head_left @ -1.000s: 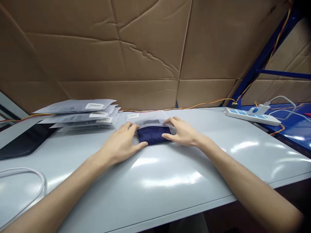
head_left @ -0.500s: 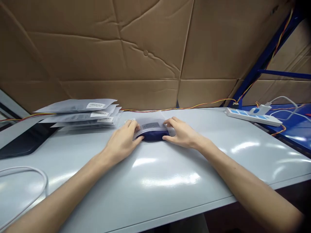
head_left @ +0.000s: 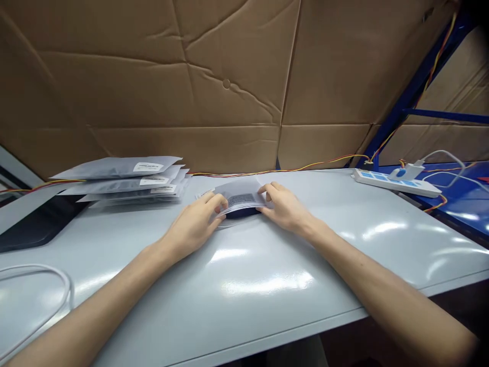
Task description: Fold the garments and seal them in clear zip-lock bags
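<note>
A frosted plastic bag (head_left: 240, 192) with printed text lies on the white table, its mouth facing me. Inside the mouth shows a dark navy item (head_left: 242, 212), whose kind I cannot make out. My left hand (head_left: 200, 216) pinches the bag's left edge between thumb and fingers. On the other side, my right hand (head_left: 284, 206) grips the right edge the same way. A small white label shows at the bag's left, beyond my left fingers.
Several filled frosted bags (head_left: 126, 178) with white labels are stacked at the left, near a black flat panel (head_left: 34, 224). A white cable (head_left: 64, 285) loops at the front left. A power strip (head_left: 397, 182) sits at the right, and cardboard (head_left: 229, 112) stands behind the table.
The bag's near edge has come forward over the navy item, so less of it shows. Both hands stay at the bag's sides, with the left fingers slightly shifted right.
</note>
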Demonstrator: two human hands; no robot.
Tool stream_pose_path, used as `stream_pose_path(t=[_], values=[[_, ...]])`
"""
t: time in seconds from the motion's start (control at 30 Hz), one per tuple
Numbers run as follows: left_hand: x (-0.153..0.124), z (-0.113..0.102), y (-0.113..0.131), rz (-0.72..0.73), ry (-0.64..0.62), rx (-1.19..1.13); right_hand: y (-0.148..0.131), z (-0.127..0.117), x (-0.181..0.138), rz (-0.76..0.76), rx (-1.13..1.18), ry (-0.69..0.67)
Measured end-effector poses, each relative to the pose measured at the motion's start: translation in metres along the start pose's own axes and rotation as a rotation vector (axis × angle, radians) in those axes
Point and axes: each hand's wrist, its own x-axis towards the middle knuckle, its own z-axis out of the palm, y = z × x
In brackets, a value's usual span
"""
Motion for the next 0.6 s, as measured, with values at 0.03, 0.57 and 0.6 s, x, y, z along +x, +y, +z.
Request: stream_pose_path(t=[0.03,0.57,0.6], values=[[-0.0003,0.0002,-0.0003,0.005,-0.007,-0.003,-0.0006,-0.0002,0.0,0.012,-0.008,-0.001],[-0.0021,-0.0007,-0.0017,0.054,-0.05,0.024,0.002,-0.0038,0.0016,0.098,-0.068,-0.02],[-0.0024,-0.0016,-0.0007,0.052,-0.058,0.018,0.0037,-0.0035,0.0018,0.097,-0.067,-0.015]])
